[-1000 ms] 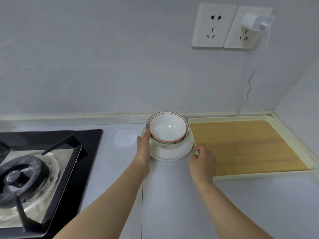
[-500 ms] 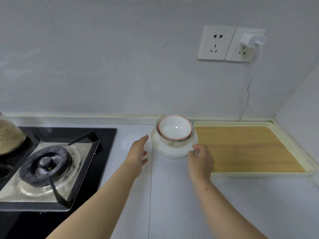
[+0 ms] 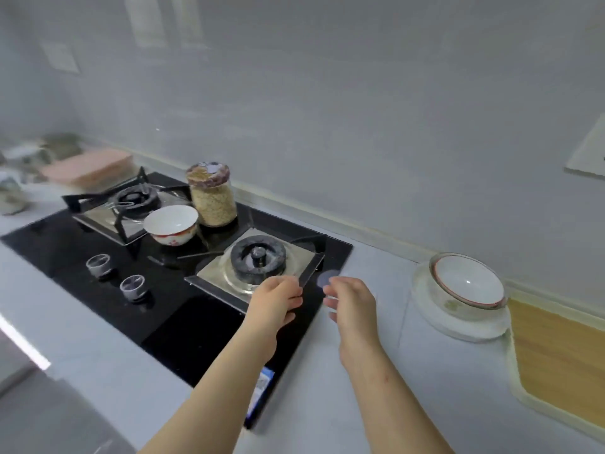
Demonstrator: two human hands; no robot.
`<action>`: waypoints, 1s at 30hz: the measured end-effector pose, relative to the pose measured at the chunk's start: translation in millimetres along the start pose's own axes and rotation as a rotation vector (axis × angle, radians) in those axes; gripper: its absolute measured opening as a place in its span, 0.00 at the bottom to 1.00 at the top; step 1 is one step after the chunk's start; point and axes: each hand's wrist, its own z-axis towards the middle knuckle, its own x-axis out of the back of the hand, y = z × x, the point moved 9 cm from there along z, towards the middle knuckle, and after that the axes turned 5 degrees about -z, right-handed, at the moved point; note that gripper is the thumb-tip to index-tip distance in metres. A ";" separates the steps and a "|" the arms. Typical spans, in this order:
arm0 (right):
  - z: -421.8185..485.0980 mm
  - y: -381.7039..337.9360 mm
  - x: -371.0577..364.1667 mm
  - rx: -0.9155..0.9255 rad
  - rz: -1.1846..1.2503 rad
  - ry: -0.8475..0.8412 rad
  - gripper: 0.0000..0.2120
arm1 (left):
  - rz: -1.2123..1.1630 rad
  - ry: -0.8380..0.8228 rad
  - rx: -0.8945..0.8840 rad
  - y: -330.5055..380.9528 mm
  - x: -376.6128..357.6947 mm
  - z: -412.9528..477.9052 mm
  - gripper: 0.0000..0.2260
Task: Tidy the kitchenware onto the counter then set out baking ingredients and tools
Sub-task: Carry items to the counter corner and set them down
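Note:
A stack of bowls (image 3: pixel 466 290), with a red-rimmed white bowl nested in a glass bowl on a white dish, stands on the counter at the right, beside a wooden board in a cream tray (image 3: pixel 553 355). On the black gas hob (image 3: pixel 170 273) sit a white bowl with red pattern (image 3: pixel 171 224) and a glass jar of grain (image 3: pixel 212 194). My left hand (image 3: pixel 275 303) and my right hand (image 3: pixel 352 304) hover empty over the hob's right front corner, fingers loosely curled, both well left of the bowl stack.
Two burners (image 3: pixel 258 257) with pan supports and two knobs (image 3: pixel 132 285) occupy the hob. A pink box (image 3: pixel 88 167) and blurred kitchenware lie at the far left of the counter. The wall runs close behind.
Both hands have let go of the bowl stack and drawn away to the left. My view has swung left, bringing the whole hob, the jar and the patterned bowl into sight.

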 end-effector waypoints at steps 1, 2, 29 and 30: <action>-6.2 3.0 -26.0 -0.001 -0.028 -0.068 0.07 | -0.030 0.052 -0.012 4.4 24.8 -7.4 0.05; -14.2 5.1 -51.0 0.000 -0.058 -0.132 0.07 | -0.058 0.100 -0.024 7.6 48.9 -14.3 0.05; -530.3 149.0 -682.2 -0.038 -0.474 -1.297 0.08 | -0.485 1.228 -0.227 -10.0 785.4 -343.0 0.06; -545.8 153.7 -698.4 -0.034 -0.490 -1.319 0.08 | -0.503 1.243 -0.225 -13.6 803.9 -349.5 0.06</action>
